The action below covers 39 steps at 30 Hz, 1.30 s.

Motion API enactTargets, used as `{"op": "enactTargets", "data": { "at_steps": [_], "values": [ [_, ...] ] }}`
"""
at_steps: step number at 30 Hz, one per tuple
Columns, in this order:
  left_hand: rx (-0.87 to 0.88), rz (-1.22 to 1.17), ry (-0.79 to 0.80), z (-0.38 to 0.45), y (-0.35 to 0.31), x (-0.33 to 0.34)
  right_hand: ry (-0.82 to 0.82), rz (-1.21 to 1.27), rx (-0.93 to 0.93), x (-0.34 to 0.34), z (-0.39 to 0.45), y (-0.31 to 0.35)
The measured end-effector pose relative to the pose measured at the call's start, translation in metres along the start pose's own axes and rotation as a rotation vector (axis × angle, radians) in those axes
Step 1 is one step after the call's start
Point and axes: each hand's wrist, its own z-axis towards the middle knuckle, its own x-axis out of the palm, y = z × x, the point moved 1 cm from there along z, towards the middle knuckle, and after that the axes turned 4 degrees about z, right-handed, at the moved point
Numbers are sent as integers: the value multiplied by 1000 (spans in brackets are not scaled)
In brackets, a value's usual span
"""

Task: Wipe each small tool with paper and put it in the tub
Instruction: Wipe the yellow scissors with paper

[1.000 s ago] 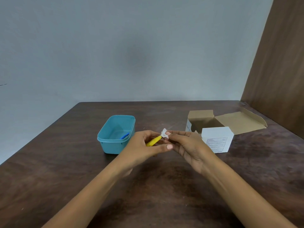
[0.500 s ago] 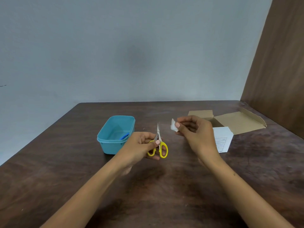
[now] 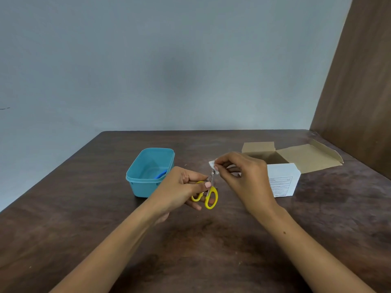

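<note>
A dark brown wooden worktop [image 3: 211,240] fills the lower half of the view, set against a plain grey-blue wall, with a brown wooden panel [image 3: 359,81] standing at the right. Toward the far right of the worktop sits an open cardboard box [image 3: 306,155], white on the outside, its flaps spread wide and a printed label on its near face. Left of centre stands a teal plastic tub [image 3: 137,182], open at the top, with a small blue item [image 3: 161,174] lying inside against its near right corner. Two bare forearms reach in from the bottom edge and meet just right of the tub, above the worktop. The left hand [image 3: 179,187] has its grip closed around a small pair of yellow-handled scissors [image 3: 208,195], thumb pressed near the pivot, the yellow loops hanging toward the viewer and the short metal blades pointing up and away. The right hand [image 3: 243,174] pinches a small piece of white paper [image 3: 212,164] between thumb and fingertips, holding it at the tip of the scissor blades.
</note>
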Motion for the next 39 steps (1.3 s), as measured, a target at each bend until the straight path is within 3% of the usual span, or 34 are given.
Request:
{"op": "enactTargets", "data": {
  "at_steps": [8,11,16,23,29,36,39],
  "values": [
    [14,0,-22,-1,-2,-3,63,69,2,-1,-1,1],
    [29,22,-5,-1,-4,-4,19,91,29,-3,0,-2],
    [30,44,36,-2,-4,-5,-49,48,59,-5,1,-6],
    [48,37,5,-2,-4,-6,40,60,50,-2,0,-3],
    [41,42,44,-3,-6,-5,-58,1,51,-6,2,-9],
    [42,35,14,-3,-6,-7,16,-34,3,-1,-1,-5],
    [31,42,30,-3,-7,-7,-28,-49,39,-1,0,-7]
  ]
}}
